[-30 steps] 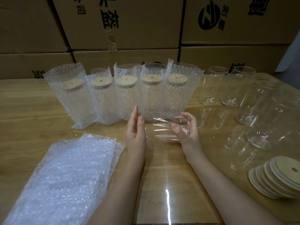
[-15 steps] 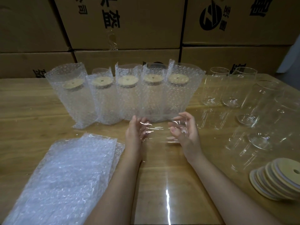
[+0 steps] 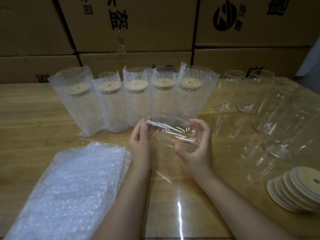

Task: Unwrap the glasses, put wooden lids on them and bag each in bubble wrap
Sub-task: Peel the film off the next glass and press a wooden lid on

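I hold a clear glass (image 3: 173,130) in thin plastic film on its side above the table's middle. My left hand (image 3: 140,139) pinches the film at its left end. My right hand (image 3: 195,144) curls round its right end. Behind it stands a row of several lidded glasses in bubble-wrap bags (image 3: 131,97). A stack of flat bubble-wrap bags (image 3: 72,184) lies at the front left. Round wooden lids (image 3: 297,189) are piled at the front right. Several bare and film-wrapped glasses (image 3: 270,108) stand and lie at the right.
The wooden table (image 3: 26,118) runs under everything, with a glossy clear sheet (image 3: 180,205) over its middle and right. Stacked cardboard boxes (image 3: 135,23) form a wall right behind the table.
Both hands have lifted the wrapped glass up off the table. My left fingers have gone from straight beside it to pinching the film at its end.
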Motion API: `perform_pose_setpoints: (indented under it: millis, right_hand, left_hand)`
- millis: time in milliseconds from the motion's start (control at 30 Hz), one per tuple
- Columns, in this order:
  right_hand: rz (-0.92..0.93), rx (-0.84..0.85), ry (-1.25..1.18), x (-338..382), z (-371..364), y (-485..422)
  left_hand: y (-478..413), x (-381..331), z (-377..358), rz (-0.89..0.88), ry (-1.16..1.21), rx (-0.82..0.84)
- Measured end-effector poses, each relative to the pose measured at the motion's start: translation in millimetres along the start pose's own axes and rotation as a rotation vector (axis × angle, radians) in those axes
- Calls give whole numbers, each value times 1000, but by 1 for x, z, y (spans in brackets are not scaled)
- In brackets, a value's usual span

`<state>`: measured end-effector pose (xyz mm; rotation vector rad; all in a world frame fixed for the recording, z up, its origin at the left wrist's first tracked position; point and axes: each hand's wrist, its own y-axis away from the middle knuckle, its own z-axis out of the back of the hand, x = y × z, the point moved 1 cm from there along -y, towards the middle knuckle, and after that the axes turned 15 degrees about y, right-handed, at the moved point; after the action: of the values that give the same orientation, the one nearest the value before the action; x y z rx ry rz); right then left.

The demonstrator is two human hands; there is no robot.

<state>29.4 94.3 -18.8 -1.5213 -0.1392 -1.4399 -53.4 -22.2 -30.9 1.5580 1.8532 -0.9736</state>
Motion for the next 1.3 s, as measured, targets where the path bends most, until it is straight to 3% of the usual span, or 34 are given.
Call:
perform_pose_setpoints:
  millis: [167,367,500,633,733,833,1033,1133,1200,1300]
  right_hand:
    - [-174,-51,-213,-5,4,-8]
    - [-205,-20,-187,-6,11,-14]
    - [-167,70,-142,-4,9,-11]
    - [-130,105,-77,-2,3,-6]
    - [-142,114,-76,-4,0,-3]
    - [-200,76,-100,-8,1,-5]
    - [-364,10,-241,-14,6,-16]
    - [-402,-10,-293,-16,10,-21]
    - [-390,-10,-290,-15,10,-21]
    - [-318,-2,-252,-9,8,-18]
  left_hand:
    - [2,4,-3,66,-30,70]
    - [1,3,-9,277,-26,93]
    - [2,-4,-8,273,70,88]
    - [4,-10,-8,64,45,-52]
    - [9,-12,-7,-112,-85,-27]
    - [15,-9,-7,-251,-306,57]
    - [24,-8,-15,-790,-886,407]
    - [31,-6,-24,-1026,-1188,487]
    - [36,-4,-29,-1089,-1299,511]
    - [35,0,-26,-1011,-1391,478]
